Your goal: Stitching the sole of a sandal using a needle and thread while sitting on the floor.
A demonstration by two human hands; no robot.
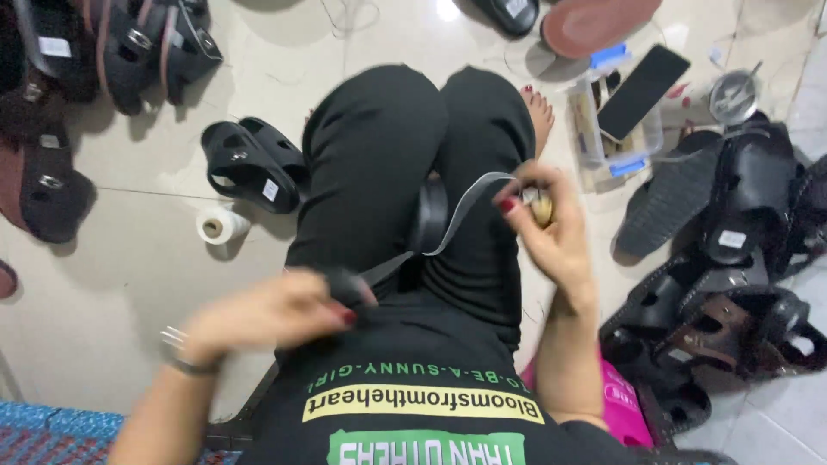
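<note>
The left hand (284, 310) is closed and pinches the dark end of a thin strap (469, 202) low over the lap, and the right hand (538, 226) grips the other end together with a small round yellowish thing that I cannot identify. The strap runs between both hands and passes by a black sandal piece (428, 215) that rests on the black trousers. I judge the work on this piece is in the middle: the strap is not yet fixed flat. Many finished-looking sandals (732, 258) lie crowded at the right, close to the right elbow, and more sandals (254, 164) and a white spool of thread (222, 226) lie at the left. The tile floor (129, 267) at the left gives more room.
</note>
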